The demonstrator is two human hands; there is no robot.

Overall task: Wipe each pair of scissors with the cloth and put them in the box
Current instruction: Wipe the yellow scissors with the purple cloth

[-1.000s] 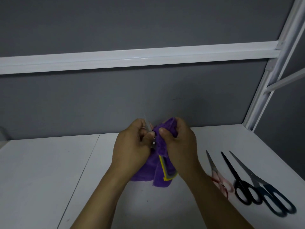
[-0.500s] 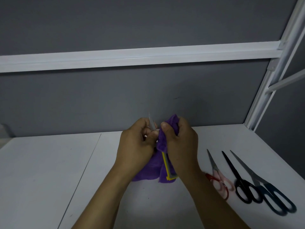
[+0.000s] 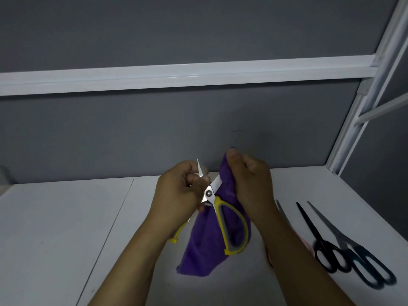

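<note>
One head view looks forward and down, close over the table (image 3: 55, 228), facing the wall (image 3: 132, 133).

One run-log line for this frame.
phase: wiping | left hand: holds open yellow-handled scissors near pivot | right hand: pinches purple cloth over one blade | table: three more scissors right | box: not in view

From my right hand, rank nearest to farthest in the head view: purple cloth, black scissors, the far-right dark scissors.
1. The purple cloth, gripped by the right hand.
2. The black scissors, lying right of it.
3. The dark scissors, farthest right.
</note>
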